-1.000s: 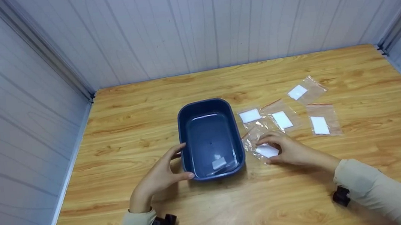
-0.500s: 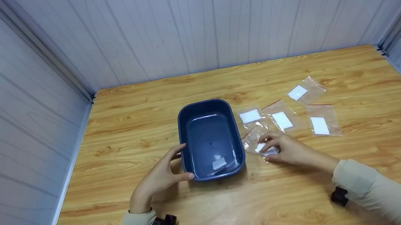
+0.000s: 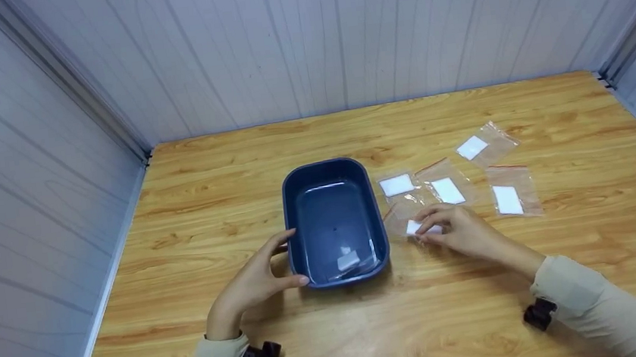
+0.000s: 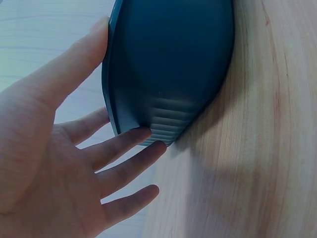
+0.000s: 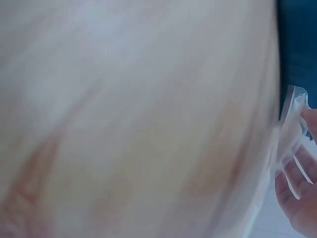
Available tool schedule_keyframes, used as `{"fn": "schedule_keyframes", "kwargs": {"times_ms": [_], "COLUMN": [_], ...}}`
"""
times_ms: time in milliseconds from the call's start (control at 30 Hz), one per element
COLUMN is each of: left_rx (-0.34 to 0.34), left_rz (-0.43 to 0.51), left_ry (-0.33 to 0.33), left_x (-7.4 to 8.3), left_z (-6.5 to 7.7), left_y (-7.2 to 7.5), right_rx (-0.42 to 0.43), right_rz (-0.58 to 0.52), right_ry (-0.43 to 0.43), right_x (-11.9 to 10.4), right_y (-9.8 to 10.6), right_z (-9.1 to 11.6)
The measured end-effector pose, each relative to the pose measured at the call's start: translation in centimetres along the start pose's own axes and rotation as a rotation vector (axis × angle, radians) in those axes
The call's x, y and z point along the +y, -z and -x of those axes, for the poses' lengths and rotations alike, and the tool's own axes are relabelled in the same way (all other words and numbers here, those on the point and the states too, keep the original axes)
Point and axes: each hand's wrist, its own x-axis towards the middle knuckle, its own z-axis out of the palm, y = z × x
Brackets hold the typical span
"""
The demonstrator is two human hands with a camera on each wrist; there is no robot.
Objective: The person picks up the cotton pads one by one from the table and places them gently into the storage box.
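Observation:
My left hand [image 3: 249, 282] rests at the near left corner of a dark blue plastic basin [image 3: 330, 210]. In the left wrist view its thumb touches the rim, and its fingers reach fairly straight along the ribbed outer wall. Right of the basin, my right hand [image 3: 463, 232] pinches a small clear zip bag [image 3: 411, 227] with a white rectangle in it. The right wrist view shows that bag [image 5: 290, 135] raised at one edge between thumb and fingers. Another such bag [image 3: 347, 260] lies inside the basin, at its near end.
Several more zip bags lie on the wooden table: one beside the basin [image 3: 396, 185], a red-edged bag [image 3: 448, 190] next to it, one farther back [image 3: 472, 148], and one at the right [image 3: 507, 200]. Pale panel walls [image 3: 308, 42] enclose the back and sides.
My right thumb and fingers have drawn together on the near bag, lifting its near part and moving it slightly away from me. My left hand and the basin stay in place.

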Motion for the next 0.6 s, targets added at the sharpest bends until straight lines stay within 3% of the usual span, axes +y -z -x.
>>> {"fn": "schedule_keyframes", "kwargs": {"times_ms": [600], "left_rx": [0.007], "left_rz": [-0.018], "left_ry": [0.001], "left_x": [0.1], "left_z": [-0.1], "left_y": [0.0], "right_rx": [0.187], "right_rz": [-0.038], "right_ry": [0.086], "right_x": [-2.3], "right_y": [2.1], "right_z": [1.1]}}
